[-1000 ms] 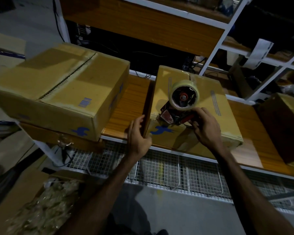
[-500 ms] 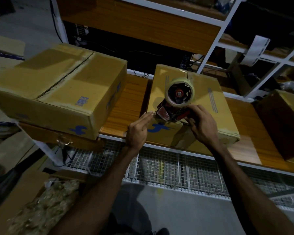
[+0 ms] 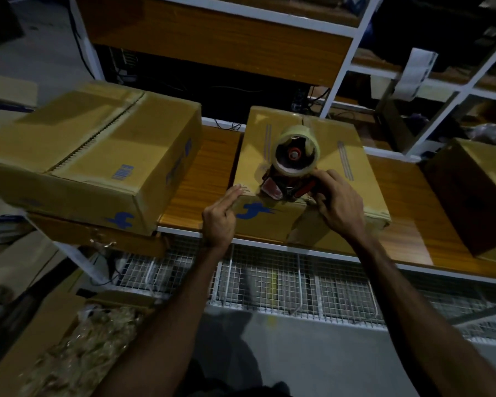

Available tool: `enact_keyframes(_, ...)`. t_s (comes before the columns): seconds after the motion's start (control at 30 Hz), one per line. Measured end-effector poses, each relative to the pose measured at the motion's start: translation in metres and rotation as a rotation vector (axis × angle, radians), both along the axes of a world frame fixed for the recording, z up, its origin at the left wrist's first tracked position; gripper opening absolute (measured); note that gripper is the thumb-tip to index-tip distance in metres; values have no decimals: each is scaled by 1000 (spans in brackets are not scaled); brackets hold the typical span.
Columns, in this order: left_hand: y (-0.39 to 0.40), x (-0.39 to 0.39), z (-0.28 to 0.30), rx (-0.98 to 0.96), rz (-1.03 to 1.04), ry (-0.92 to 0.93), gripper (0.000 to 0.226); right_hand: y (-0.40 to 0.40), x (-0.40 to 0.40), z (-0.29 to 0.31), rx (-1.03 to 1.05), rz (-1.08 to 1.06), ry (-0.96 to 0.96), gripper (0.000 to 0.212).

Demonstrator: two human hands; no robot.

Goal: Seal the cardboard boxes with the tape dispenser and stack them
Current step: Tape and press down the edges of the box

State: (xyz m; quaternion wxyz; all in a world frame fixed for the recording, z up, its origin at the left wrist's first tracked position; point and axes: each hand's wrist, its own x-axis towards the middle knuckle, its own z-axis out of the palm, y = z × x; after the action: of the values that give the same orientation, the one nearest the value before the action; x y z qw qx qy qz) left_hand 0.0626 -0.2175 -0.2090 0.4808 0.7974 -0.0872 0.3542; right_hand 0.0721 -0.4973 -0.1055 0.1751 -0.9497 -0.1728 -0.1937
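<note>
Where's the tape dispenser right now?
In the head view, the tape dispenser sits at the near edge of the middle cardboard box, gripped by the right hand.

A single wide-angle camera worn on the person's head looks forward and steeply down. It sits close above the wooden shelf (image 3: 201, 179), with both bare forearms reaching away from the lower edge and straight lines bowing toward the edges.
</note>
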Motion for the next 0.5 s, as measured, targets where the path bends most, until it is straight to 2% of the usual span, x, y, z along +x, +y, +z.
enact_keyframes(0.13, -2, -4, 5, 8, 15, 26, 45, -68, -6, 2, 24, -35, 41, 44)
enact_keyframes(0.2, -2, -6, 6, 11, 10, 43, 43, -97, -11, -2, 15, -77, 49, 50)
enact_keyframes(0.5, -2, -6, 7, 55, 23, 68, 43, -176, -30, -18, 150, -141, 43, 50)
